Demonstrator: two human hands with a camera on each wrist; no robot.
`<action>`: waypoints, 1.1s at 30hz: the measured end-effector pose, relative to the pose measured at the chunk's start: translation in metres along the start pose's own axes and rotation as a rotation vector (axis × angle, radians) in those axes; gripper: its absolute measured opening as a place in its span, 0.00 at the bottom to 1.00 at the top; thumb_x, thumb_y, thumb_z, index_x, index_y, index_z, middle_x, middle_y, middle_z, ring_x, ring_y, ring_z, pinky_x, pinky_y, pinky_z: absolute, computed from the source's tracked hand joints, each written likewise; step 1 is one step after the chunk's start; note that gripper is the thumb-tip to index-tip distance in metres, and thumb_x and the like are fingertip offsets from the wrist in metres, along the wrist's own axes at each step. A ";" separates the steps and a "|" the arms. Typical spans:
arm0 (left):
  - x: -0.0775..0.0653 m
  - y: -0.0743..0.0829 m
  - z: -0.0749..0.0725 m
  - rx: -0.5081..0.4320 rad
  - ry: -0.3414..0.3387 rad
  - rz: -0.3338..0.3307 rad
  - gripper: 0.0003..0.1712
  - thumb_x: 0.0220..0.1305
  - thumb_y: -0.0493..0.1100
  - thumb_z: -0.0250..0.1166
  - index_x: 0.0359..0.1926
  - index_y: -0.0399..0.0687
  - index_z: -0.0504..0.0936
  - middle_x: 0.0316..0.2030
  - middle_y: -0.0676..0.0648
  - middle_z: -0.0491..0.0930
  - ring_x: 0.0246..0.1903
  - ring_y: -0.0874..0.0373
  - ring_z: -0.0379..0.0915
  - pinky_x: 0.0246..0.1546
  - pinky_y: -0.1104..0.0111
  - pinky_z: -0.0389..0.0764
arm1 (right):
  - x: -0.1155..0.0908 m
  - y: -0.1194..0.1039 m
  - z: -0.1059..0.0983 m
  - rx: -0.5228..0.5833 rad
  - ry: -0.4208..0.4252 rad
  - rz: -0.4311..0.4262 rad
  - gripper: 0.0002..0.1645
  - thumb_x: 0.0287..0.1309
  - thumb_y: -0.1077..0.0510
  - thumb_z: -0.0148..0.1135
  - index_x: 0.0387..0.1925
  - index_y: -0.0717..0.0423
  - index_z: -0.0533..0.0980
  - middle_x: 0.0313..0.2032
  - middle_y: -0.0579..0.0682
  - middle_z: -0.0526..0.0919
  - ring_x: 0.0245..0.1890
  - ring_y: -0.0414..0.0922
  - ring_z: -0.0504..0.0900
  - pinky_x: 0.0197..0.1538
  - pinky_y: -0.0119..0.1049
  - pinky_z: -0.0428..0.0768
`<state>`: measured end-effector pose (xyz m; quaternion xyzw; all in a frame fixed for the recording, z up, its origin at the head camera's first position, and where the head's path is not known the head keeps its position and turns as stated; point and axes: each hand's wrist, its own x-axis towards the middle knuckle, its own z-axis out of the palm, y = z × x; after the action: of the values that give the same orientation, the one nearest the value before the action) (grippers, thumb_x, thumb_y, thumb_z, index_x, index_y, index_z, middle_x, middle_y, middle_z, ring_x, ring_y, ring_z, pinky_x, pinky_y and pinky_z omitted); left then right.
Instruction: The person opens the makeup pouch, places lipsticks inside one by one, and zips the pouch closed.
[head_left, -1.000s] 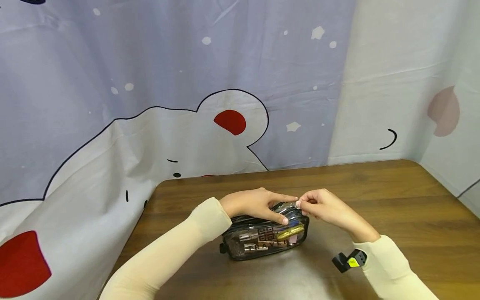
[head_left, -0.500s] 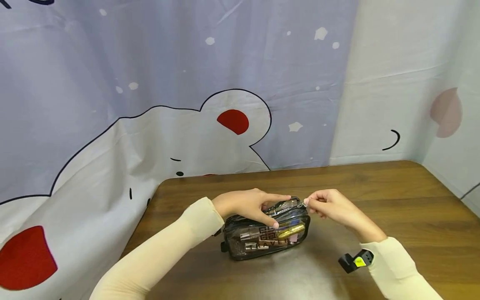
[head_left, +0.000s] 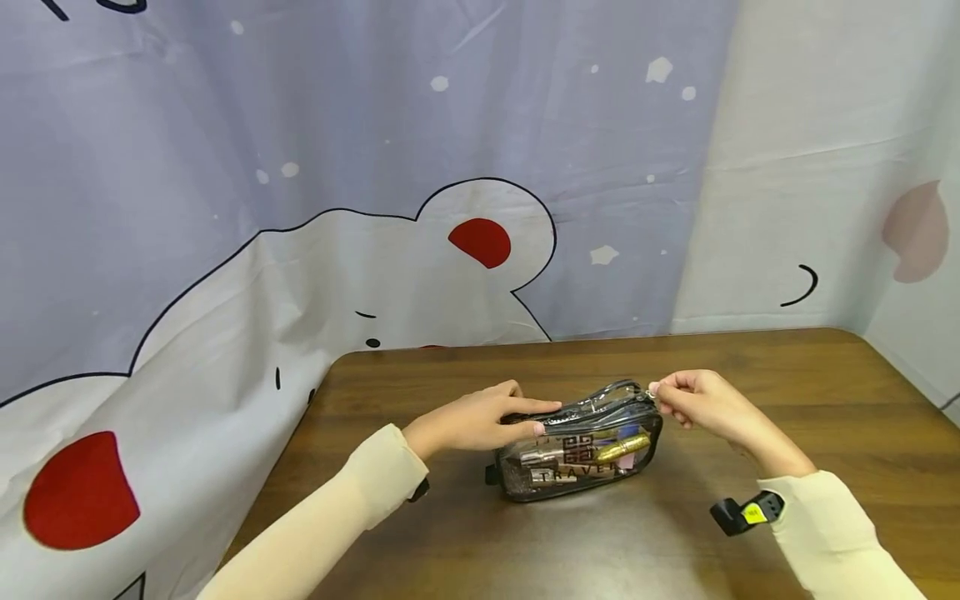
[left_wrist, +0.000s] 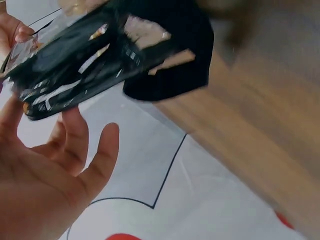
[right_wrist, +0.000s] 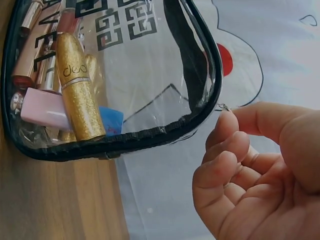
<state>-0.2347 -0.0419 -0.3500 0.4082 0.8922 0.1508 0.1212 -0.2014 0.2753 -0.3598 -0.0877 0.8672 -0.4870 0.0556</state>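
Observation:
A clear cosmetic pouch (head_left: pixel 600 418) with black trim and "TRAVEL" lettering sits on the table. My right hand (head_left: pixel 699 402) pinches the zipper pull (right_wrist: pixel 225 107) between thumb and forefinger at the pouch's upper right corner, the other fingers curling loosely. Along the top left edge, my left hand (head_left: pixel 483 421) touches the pouch with forefinger and thumb extended. Its spread fingers show below the black trim in the left wrist view. Through the plastic I see a gold glittery tube (right_wrist: pixel 79 90), a pink bottle (right_wrist: pixel 46 109), a blue item (right_wrist: pixel 112 119) and several slim tubes.
The brown wooden table (head_left: pixel 750 433) reaches back to a printed curtain (head_left: pixel 360 150) hanging behind it. A black wrist camera mount (head_left: pixel 746 512) juts from the right sleeve.
The pouch has shifted right and slightly back, with my right hand still at its zipper pull. My left hand has slid from the pouch's right part to its left end. The camera view shifted slightly.

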 end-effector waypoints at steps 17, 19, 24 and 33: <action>-0.003 -0.005 0.031 -0.048 0.139 -0.055 0.26 0.58 0.74 0.36 0.59 0.93 0.48 0.33 0.55 0.62 0.30 0.59 0.58 0.26 0.67 0.66 | 0.003 -0.021 0.011 -0.361 0.071 -0.169 0.15 0.60 0.54 0.55 0.20 0.54 0.72 0.17 0.43 0.70 0.17 0.37 0.62 0.21 0.29 0.62; -0.003 -0.005 0.031 -0.051 0.137 -0.057 0.26 0.58 0.74 0.37 0.59 0.93 0.48 0.33 0.55 0.62 0.30 0.59 0.59 0.26 0.67 0.66 | 0.003 -0.025 0.014 -0.394 0.067 -0.201 0.14 0.59 0.55 0.55 0.19 0.54 0.72 0.17 0.42 0.70 0.16 0.36 0.61 0.21 0.29 0.62; -0.003 -0.006 0.031 -0.066 0.126 -0.057 0.27 0.58 0.74 0.37 0.60 0.92 0.48 0.33 0.55 0.63 0.29 0.59 0.59 0.25 0.68 0.66 | 0.005 -0.037 0.027 -0.447 0.058 -0.267 0.12 0.57 0.59 0.54 0.19 0.53 0.72 0.15 0.40 0.66 0.16 0.35 0.61 0.21 0.29 0.61; -0.004 -0.018 0.021 -0.182 0.169 -0.017 0.22 0.67 0.64 0.37 0.61 0.80 0.59 0.35 0.57 0.68 0.31 0.62 0.63 0.31 0.68 0.68 | 0.008 -0.040 0.031 -0.427 0.046 -0.216 0.12 0.58 0.57 0.55 0.19 0.53 0.73 0.16 0.42 0.69 0.17 0.38 0.63 0.22 0.30 0.62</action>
<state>-0.2374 -0.0527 -0.3761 0.3739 0.8852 0.2640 0.0834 -0.1996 0.2274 -0.3417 -0.1783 0.9371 -0.2978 -0.0364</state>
